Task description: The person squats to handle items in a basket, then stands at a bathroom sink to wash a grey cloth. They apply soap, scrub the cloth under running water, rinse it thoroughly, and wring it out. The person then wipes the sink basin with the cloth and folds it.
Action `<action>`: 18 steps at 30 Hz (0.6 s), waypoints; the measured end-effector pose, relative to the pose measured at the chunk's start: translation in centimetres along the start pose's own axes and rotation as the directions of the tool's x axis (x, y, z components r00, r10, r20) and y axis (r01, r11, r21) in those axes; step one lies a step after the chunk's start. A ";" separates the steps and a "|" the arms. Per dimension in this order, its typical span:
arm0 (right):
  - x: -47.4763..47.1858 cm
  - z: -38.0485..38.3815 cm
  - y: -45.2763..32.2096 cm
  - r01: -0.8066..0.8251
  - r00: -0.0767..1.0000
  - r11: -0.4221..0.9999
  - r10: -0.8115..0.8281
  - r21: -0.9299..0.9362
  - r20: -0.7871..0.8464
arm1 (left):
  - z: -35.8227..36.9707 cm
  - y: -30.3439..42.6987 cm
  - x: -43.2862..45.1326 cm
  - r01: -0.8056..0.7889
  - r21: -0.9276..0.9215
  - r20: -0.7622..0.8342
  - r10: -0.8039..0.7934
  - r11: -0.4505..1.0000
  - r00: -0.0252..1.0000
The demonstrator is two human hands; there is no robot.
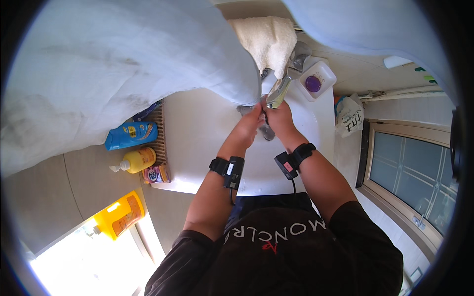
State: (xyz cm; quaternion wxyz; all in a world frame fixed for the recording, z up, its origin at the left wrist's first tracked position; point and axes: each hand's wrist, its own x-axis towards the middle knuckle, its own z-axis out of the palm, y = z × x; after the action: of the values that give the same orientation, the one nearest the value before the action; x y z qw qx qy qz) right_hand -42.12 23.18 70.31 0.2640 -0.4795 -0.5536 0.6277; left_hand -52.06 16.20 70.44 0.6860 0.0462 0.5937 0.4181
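Note:
Both of my hands are together in a white washbasin (200, 144), just below the spout of a chrome faucet (280, 88). Between them is a wet dark grey cloth (266, 133), small and bunched, its exact kind unclear. My left hand (251, 124) grips it from the left, with fingers curled. My right hand (280, 117) holds it from the right, partly covered by the faucet. One end of the cloth hangs below my hands; another part shows to the left of my left fingers. Black straps with small boxes sit on both wrists.
A cream towel (270, 40) hangs behind the faucet. Right of it stands a white soap dish (320, 91) with purple soap (313, 84). A blue bottle (131, 135) and a yellow pump bottle (140, 160) line the left edge. Pale fabric (148, 55) hangs across the upper left.

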 end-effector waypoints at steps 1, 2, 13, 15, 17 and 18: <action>0.0 0.0 -0.3 -0.003 1.000 1.000 0.003 0.000 0.007 | -0.1 -0.1 -0.1 0.001 -0.005 -0.006 -0.001 1.000 1.000; 0.1 0.0 -0.5 -0.158 0.986 0.979 0.151 0.129 0.064 | 0.0 -0.2 -0.1 -0.011 0.000 0.023 0.011 1.000 1.000; -3.7 -1.3 -1.4 -0.232 0.973 0.972 0.231 0.027 0.028 | 3.8 0.6 2.3 -0.118 -0.555 -0.156 0.036 0.823 0.987; -4.7 -2.1 -1.9 -0.141 0.990 0.980 0.136 -0.141 -0.039 | 3.5 0.0 3.4 -0.100 -0.566 -0.160 0.009 0.818 0.987; -5.1 -2.9 -1.9 0.192 0.981 0.954 -0.184 -0.229 0.056 | 3.6 -0.2 3.8 -0.086 -0.573 -0.091 0.041 0.815 0.995; -5.2 -3.2 -2.1 0.191 0.982 0.955 -0.184 -0.227 0.049 | 3.5 -0.7 4.2 -0.141 -0.640 -0.051 0.141 0.756 0.989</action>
State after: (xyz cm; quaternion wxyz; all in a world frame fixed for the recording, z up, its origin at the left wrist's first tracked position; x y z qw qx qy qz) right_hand -37.61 20.58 74.12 0.2574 -0.4437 -0.6690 0.5378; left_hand -48.95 19.91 67.80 0.6271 -0.1463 0.4099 0.6460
